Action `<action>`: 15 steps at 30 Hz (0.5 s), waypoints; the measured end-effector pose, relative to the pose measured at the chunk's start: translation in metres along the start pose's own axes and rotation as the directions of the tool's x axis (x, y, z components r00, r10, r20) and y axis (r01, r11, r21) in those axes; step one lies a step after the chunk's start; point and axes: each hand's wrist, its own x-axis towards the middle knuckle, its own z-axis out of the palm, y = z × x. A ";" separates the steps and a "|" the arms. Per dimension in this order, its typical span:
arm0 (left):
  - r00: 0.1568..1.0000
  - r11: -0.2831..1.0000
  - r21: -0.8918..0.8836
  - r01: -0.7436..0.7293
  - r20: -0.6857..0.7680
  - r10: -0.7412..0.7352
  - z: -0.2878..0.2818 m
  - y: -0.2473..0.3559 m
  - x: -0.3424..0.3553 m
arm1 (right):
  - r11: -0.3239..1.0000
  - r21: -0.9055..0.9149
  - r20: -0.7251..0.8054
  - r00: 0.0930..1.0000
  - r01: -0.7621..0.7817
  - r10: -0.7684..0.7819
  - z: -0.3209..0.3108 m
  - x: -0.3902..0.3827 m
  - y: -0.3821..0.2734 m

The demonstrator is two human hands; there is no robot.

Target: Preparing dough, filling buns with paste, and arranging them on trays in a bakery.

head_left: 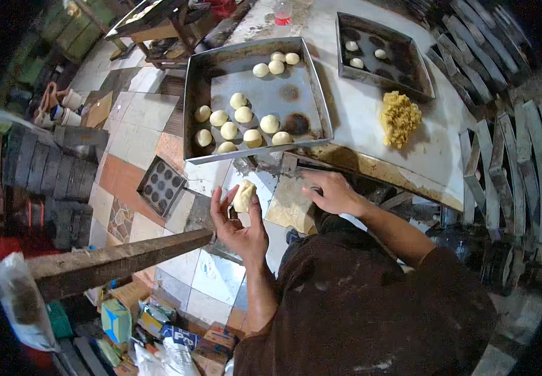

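My left hand is raised in front of me, its fingers and thumb closed around a pale piece of dough. To its right, my right hand is curled below the table edge. A small dark, metallic-looking bit shows at its fingers; what it belongs to is hidden. Beyond my hands, a large metal tray holds several round dough balls, clustered along its near side and far right corner. A crumbly yellow mound of filling sits on the white tabletop, right of that tray.
A second metal tray with a few dough balls lies at the far right of the table. Stacked metal pans line the right side. A round-welled pan lies low on the left, near a wooden beam and boxes.
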 end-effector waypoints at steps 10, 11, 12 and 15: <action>0.996 0.996 0.036 -0.077 -0.033 0.079 0.016 0.014 0.000 | 0.778 0.602 -0.173 0.980 0.182 -0.095 -0.043 0.156 0.030; 0.995 0.995 0.043 -0.089 -0.050 0.091 0.022 0.015 0.001 | 0.809 0.558 -0.099 0.983 0.185 -0.156 -0.047 0.146 0.036; 0.997 0.998 0.045 -0.047 -0.067 0.050 0.028 0.016 0.002 | 0.838 0.512 -0.024 0.978 0.192 -0.210 -0.050 0.132 0.041; 0.992 0.998 0.022 0.052 -0.114 -0.049 0.037 0.006 0.002 | 0.771 -0.617 -0.123 0.948 0.158 -0.292 -0.028 0.064 0.017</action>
